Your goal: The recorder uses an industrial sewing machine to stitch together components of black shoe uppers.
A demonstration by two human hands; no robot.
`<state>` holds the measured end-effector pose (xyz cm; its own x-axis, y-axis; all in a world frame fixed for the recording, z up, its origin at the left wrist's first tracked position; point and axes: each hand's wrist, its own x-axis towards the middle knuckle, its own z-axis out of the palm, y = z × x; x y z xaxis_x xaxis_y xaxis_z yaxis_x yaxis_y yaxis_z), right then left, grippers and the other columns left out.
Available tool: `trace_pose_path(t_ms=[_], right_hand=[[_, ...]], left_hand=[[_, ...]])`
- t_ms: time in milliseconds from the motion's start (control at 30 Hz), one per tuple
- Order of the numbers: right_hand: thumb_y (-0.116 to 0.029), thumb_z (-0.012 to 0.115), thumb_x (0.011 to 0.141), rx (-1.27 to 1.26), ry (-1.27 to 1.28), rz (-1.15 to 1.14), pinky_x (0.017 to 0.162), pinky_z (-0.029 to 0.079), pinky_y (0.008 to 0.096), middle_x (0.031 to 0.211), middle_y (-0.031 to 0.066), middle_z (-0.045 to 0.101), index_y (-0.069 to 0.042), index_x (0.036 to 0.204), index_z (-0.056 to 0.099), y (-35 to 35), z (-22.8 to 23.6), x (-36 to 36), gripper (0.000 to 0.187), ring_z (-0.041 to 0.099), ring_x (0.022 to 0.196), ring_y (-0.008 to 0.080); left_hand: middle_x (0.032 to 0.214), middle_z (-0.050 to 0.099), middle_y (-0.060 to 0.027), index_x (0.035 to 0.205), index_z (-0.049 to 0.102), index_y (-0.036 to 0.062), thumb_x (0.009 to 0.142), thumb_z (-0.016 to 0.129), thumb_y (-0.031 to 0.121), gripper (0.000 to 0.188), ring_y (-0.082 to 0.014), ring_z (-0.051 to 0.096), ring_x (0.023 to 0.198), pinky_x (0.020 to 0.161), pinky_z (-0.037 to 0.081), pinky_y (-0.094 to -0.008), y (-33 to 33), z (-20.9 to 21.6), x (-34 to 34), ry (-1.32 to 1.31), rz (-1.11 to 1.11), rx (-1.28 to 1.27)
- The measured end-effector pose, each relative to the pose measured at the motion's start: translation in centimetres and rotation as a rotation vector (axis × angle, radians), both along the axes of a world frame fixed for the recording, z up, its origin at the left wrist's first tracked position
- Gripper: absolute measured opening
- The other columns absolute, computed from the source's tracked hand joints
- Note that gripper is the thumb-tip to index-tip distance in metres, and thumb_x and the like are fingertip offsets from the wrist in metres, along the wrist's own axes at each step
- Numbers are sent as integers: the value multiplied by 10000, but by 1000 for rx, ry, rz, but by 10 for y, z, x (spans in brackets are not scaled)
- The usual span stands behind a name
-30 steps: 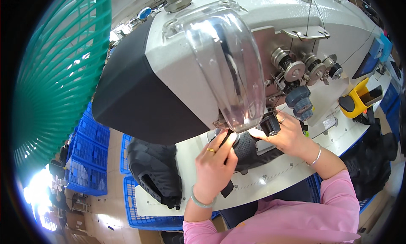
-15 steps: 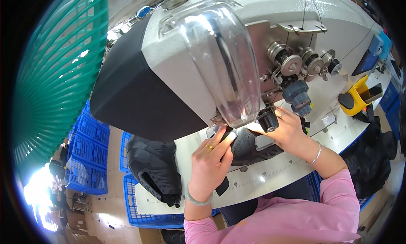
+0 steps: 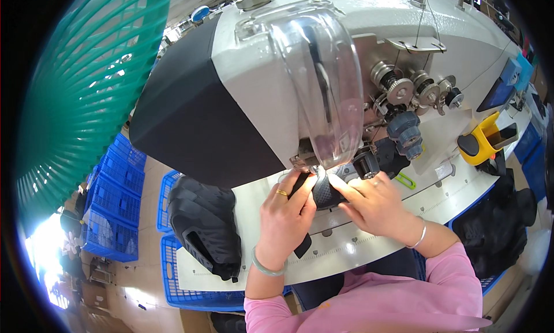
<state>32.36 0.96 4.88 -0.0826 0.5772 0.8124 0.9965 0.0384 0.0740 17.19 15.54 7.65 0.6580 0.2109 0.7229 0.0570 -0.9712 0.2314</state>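
A black shoe upper (image 3: pixel 328 195) with a textured mesh surface lies under the needle area of a large white sewing machine (image 3: pixel 254 73). My left hand (image 3: pixel 283 217) is closed on its left side, thumb and index finger close to the lit needle area. From the right, my right hand (image 3: pixel 375 205) holds the upper, its index finger pressed near the needle and its thumb lower down. A black strip (image 3: pixel 303 246) sticks out beside my left hand. The needle tip and much of the upper are hidden by the machine head and my fingers.
Stacked black shoe uppers (image 3: pixel 205 226) lie left on the white table (image 3: pixel 340 249). More black pieces (image 3: pixel 490 229) are at the right. A yellow holder (image 3: pixel 482 139) stands on the table. Blue crates (image 3: pixel 112 229) and a green fan guard (image 3: pixel 86 96) are at the left.
My right hand has shifted down and left, its index finger now near the needle. The upper has turned under the machine, and a bright green loop shows at its right. My left hand stays close to the needle.
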Motion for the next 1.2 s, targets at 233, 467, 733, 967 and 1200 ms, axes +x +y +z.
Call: trace_pose_path(t_ms=[233,467,733,967,1200], right_hand=[[-284,703,832,-119,92,-42,514,363,289,612,-16,446,-130,1303,619,8,-19,5,503,484,525,139],[-303,680,855,-152,92,-51,477,352,298,579,-11,443,-131,1304,619,6,-11,3,485,469,471,148],[-328,663,875,-226,102,-48,460,357,311,570,-1,482,-130,1279,631,6,-5,4,451,471,453,168],[-323,678,856,-274,163,32,469,401,335,577,26,543,-132,1178,679,7,13,18,374,531,475,215],[-327,691,836,-253,161,160,508,453,343,651,40,622,-146,1088,718,13,18,43,312,608,550,237]], left_hand=[[1059,718,-162,1003,736,34,778,651,0,243,-206,681,665,619,517,-249,7,22,-1,135,6,-526],[1088,700,-180,989,728,51,741,675,30,255,-240,634,649,599,530,-323,3,8,0,14,-35,-79],[1158,671,-164,992,698,56,800,695,88,195,-246,652,774,614,543,-323,3,8,-3,126,14,60],[1174,662,-189,1072,681,53,823,689,134,262,-244,656,773,616,542,-315,1,8,-6,130,12,102],[1287,591,-272,1145,701,20,666,624,51,487,-240,639,615,592,505,-254,24,11,-23,182,-294,-383]])
